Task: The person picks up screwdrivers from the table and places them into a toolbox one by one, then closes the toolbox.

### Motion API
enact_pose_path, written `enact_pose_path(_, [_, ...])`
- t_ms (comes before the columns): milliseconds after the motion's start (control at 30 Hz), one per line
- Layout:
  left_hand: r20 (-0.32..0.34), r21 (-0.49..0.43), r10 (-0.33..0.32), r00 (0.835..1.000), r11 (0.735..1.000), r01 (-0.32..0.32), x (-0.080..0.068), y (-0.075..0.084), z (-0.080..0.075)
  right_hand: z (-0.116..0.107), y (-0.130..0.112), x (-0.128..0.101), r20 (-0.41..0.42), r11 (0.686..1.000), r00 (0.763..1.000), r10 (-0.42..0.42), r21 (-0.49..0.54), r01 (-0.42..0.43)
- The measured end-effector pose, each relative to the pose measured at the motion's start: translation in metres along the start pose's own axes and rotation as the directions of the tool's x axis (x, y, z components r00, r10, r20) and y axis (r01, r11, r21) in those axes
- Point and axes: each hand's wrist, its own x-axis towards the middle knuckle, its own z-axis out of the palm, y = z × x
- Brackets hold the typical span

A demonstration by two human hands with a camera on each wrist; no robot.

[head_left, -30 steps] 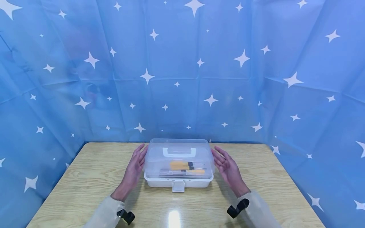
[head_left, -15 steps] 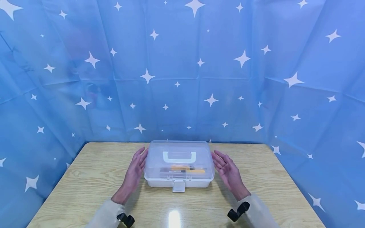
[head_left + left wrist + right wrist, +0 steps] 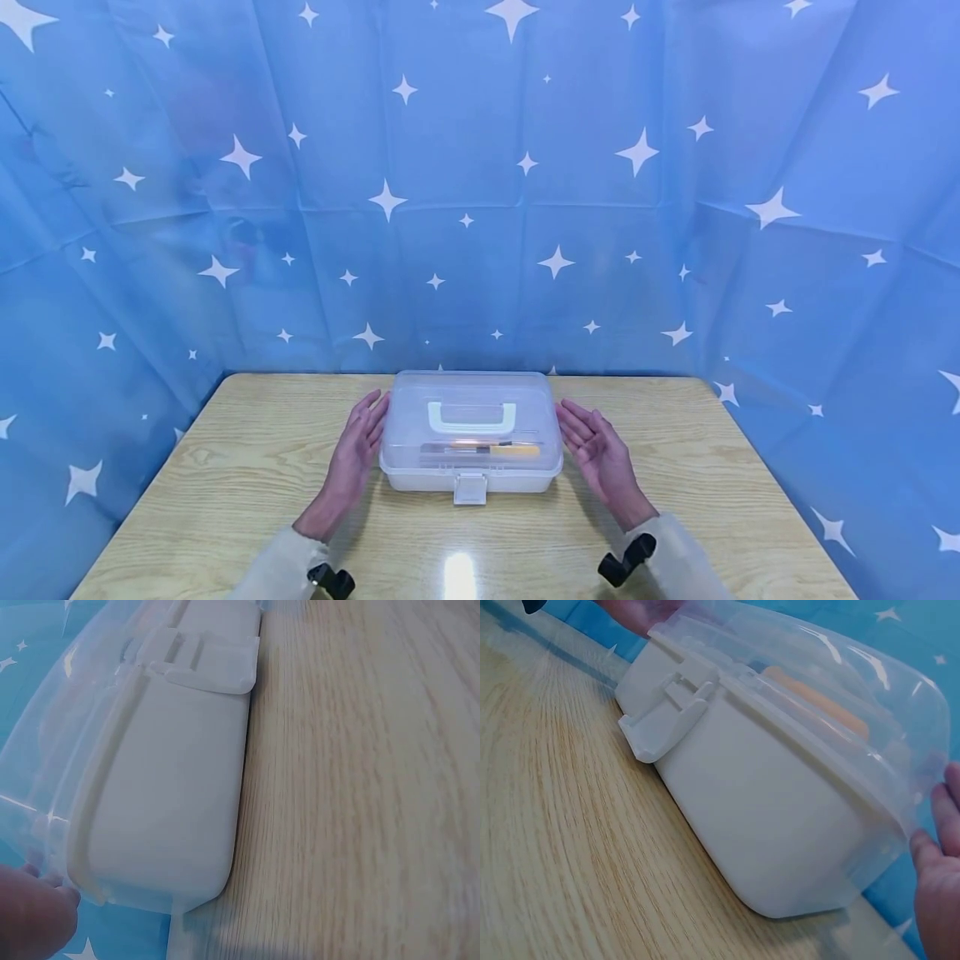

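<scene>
A toolbox (image 3: 470, 481) with a white base and a clear lid (image 3: 468, 386) stands at the middle of the table. Its white carry handle (image 3: 472, 428) lies on the lid, and the front latch (image 3: 470, 490) hangs down unfastened. Through the lid shows an orange-handled tool (image 3: 517, 451), with thin shafts beside it. My left hand (image 3: 352, 458) has nearly straight fingers at the lid's left side. On the right side, my right hand (image 3: 603, 458) does the same, palm facing inward. In the right wrist view, fingertips (image 3: 921, 844) meet the lid's corner.
The wooden table (image 3: 247, 467) reaches back to a blue curtain (image 3: 465, 167) with white stars, which also hangs at both sides. Black wrist devices (image 3: 330, 577) sit on both pale sleeves (image 3: 277, 562).
The lid has come down, its back edge dropping slightly, and less of the orange handles shows through it. Both hands have lowered slightly with it, staying at its sides.
</scene>
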Motion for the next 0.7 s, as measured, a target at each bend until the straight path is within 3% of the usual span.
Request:
enact_pose_path(200, [-0.012,-0.003,0.007,1.000,1.000,-0.007,-0.001,0.002,0.001,0.000,-0.003,0.001,0.026,1.000,1.000,-0.017,-0.016,0.018])
enact_pose_path(300, [-0.039,-0.001,0.012,0.999,1.000,-0.012,0.000,0.004,0.002,0.002,-0.007,0.003,0.024,0.994,0.999,-0.034,-0.108,0.036])
enact_pose_path(400, [-0.079,0.022,0.019,0.997,1.000,-0.017,0.002,0.006,0.003,0.005,-0.012,0.005,0.008,0.967,0.998,-0.055,-0.248,0.055])
enact_pose_path(567, [-0.126,0.144,0.012,0.992,0.990,0.006,0.007,0.011,0.005,0.014,-0.019,0.009,-0.048,0.886,0.996,-0.077,-0.462,0.046])
enact_pose_path(700, [-0.127,0.244,-0.010,0.992,0.969,0.041,0.010,0.014,0.007,0.022,-0.025,0.013,-0.115,0.752,0.992,-0.048,-0.658,-0.040])
